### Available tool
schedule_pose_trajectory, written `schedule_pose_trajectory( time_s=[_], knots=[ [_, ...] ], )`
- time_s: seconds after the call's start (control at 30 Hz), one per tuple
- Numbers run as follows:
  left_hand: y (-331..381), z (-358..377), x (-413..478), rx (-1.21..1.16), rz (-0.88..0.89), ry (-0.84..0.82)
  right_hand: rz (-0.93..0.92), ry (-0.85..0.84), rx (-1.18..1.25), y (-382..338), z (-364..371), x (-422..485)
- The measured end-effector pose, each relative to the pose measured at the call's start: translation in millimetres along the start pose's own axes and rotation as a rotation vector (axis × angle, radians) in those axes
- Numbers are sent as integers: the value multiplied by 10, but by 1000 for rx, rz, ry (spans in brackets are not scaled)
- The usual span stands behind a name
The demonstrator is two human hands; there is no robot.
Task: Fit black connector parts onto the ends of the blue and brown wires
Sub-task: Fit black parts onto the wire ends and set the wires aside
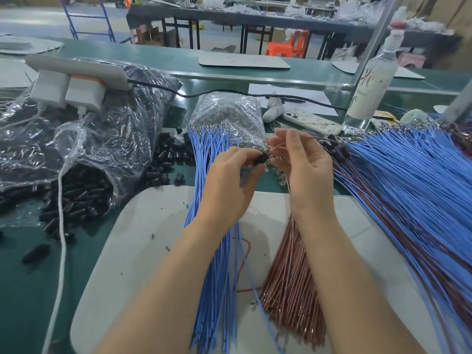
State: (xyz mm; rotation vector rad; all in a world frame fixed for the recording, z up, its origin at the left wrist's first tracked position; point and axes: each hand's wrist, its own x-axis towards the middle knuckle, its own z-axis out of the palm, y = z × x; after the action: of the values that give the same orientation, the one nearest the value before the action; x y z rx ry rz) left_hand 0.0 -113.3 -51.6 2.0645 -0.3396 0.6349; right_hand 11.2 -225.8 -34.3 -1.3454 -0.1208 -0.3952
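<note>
**Fitting in progress: 1 connector being mated, 2 feed bundles still waiting.**

The left hand [229,180] is pinching 1 black connector [261,159] between thumb and fingertips. The right hand [307,164], close beside it, is pinching thin wire ends [272,152] and presenting them to the connector; whether they are seated cannot be told. Below the hands, the blue wires [213,238] and brown wires [291,282] are lying as 2 thick bundles on the white mat [138,238], judged to be awaiting connectors. At the right, a large finished pile [408,195] of blue and brown wires is carrying black parts at its far ends. At the left, loose connectors [168,159] are spilling from a plastic bag [84,149]. Judgement: the task is well under way, with much remaining.
</note>
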Motion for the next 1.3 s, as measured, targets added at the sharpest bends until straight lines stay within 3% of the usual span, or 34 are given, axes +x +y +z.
schedule_pose_trajectory(
  time_s=[0.13,0.27,0.4,0.53,0.63,0.7,0.77,0.87,0.97,1.03,1.13,1.2,1.3],
  knots=[
    [16,-13,1,52,37,56,-63,-43,-314,52,-2,-2],
    [0,-21,-2,146,52,94,-2,-41,-321,17,-9,-10],
    [22,-13,-4,146,68,99,-89,-14,-455,-45,-71,12],
    [68,-23,-15,133,114,134,-250,-98,-640,-114,-79,-18],
    [125,-26,-14,81,151,140,-286,-94,-613,-146,-76,-31],
    [170,-44,1,-58,109,149,-167,-177,-403,-178,-40,-51],
    [203,-98,41,-341,-74,159,-41,-304,-279,-176,-13,-64],
    [175,-192,107,-827,-428,150,-96,-398,-394,-161,23,-101],
    [114,-221,132,-1086,-636,10,-86,-476,-401,-206,73,-152],
    [67,-209,126,-1161,-756,-35,19,-673,-339,-316,74,-214],
    [-57,-222,166,-1296,-991,116,250,-1266,-211,-531,81,-362],
    [-117,-224,174,-1306,-1039,184,308,-1546,-164,-619,127,-459],
    [-140,-184,184,-1291,-992,182,399,-1641,-145,-645,177,-486]
  ],
)
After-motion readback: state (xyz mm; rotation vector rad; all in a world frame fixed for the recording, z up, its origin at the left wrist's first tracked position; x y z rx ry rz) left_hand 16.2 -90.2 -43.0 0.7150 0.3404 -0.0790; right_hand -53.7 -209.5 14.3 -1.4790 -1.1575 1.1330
